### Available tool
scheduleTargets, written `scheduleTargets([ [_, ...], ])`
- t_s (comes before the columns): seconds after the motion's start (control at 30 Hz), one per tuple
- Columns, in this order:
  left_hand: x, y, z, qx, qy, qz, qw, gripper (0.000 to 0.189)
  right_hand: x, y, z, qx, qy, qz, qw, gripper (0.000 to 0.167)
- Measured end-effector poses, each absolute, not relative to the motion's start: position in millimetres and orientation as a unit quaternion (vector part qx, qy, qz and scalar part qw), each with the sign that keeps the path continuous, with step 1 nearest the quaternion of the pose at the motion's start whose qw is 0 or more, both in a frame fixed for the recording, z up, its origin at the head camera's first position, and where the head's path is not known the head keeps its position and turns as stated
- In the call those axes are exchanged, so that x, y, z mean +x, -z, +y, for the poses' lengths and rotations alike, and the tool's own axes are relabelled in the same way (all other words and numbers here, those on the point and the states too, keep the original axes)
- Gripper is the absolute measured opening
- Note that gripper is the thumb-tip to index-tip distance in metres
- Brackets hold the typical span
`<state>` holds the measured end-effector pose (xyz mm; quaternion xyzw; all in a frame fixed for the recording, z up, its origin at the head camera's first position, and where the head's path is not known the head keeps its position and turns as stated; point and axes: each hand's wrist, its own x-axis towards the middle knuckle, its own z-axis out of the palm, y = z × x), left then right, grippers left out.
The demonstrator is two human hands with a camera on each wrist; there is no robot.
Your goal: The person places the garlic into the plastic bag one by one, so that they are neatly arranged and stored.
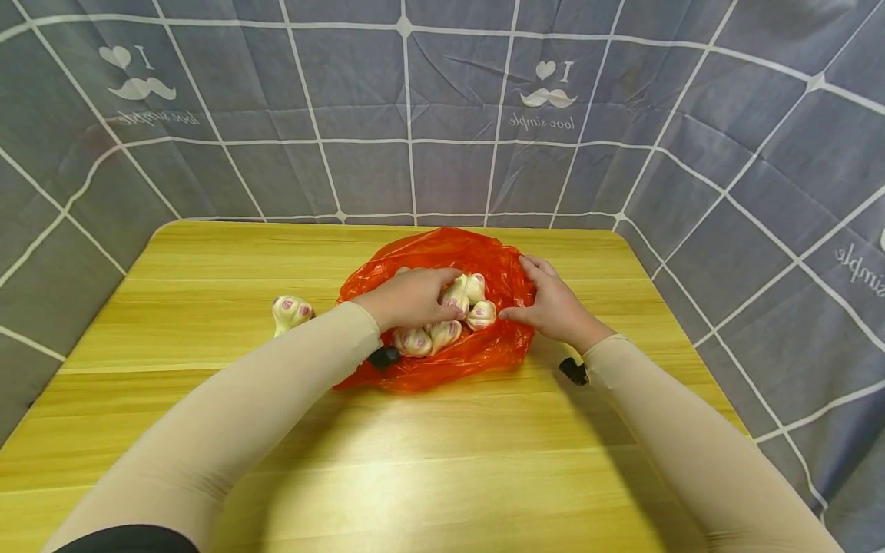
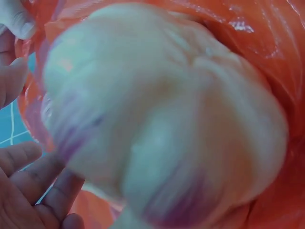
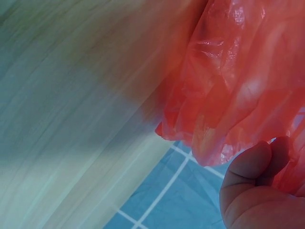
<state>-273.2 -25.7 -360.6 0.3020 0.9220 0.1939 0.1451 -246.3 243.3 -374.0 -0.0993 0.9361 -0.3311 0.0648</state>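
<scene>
An open red plastic bag lies on the table with several whitish, purple-marked garlic bulbs inside it. My left hand reaches in over the bulbs, thumb and fingers spread beside one of them. In the left wrist view, a garlic bulb fills most of the picture, and loosely extended fingers show at the lower left. With its thumb at the opening, my right hand holds the bag's right rim. The right wrist view shows curled fingers against the crumpled bag.
One more garlic piece lies on the wooden table left of the bag, partly behind the left sleeve. A grey curtain with white grid lines encloses the back and sides. Small black devices sit at the wrists.
</scene>
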Motion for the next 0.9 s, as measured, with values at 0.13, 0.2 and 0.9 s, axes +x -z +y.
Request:
scheduleTargets([
  [0.13, -272, 355, -33, 0.303, -0.203, 0.921, 0.136, 0.078, -246, 374, 243, -0.101, 0.335, 0.935, 0.064, 0.109],
  [0.2, -271, 350, -39, 0.303, -0.213, 0.919, 0.134, 0.076, -245, 373, 243, -0.101, 0.337, 0.934, 0.064, 0.109],
  [0.9, -267, 324, -175, 0.205, -0.265, 0.936, 0.105, 0.079, -244, 371, 242, -0.101, 0.333, 0.936, 0.061, 0.109],
])
